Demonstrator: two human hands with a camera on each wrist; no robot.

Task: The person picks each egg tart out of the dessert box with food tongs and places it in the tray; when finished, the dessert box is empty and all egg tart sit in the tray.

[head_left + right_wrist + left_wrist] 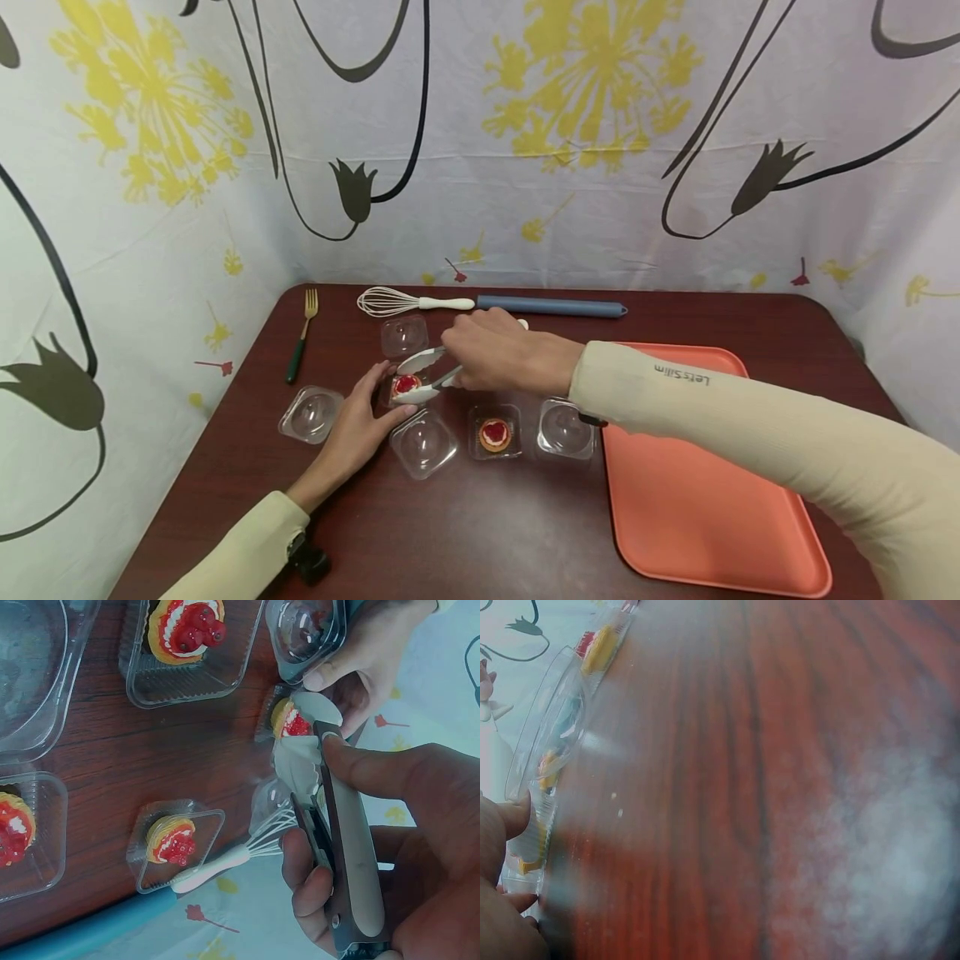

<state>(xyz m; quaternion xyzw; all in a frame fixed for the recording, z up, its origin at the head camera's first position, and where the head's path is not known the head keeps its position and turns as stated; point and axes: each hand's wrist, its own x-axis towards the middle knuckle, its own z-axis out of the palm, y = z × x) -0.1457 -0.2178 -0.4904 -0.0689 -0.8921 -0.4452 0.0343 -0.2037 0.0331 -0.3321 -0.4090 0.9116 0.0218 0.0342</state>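
My right hand grips a pair of tongs with white tips. Between those tips sits a small tart with red berries, in a clear plastic container; whether the tips touch it I cannot tell. My left hand holds this container by its sides, thumb near and fingers far. A clear domed lid lies close to the left thumb. To the right, another tart rests in its own container. Two more tarts in containers show in the right wrist view, one low and one at the left edge.
Other domed lids lie at the left, back and right. An orange tray covers the table's right side. Along the back are a whisk and a blue rod; a green-handled fork lies far left.
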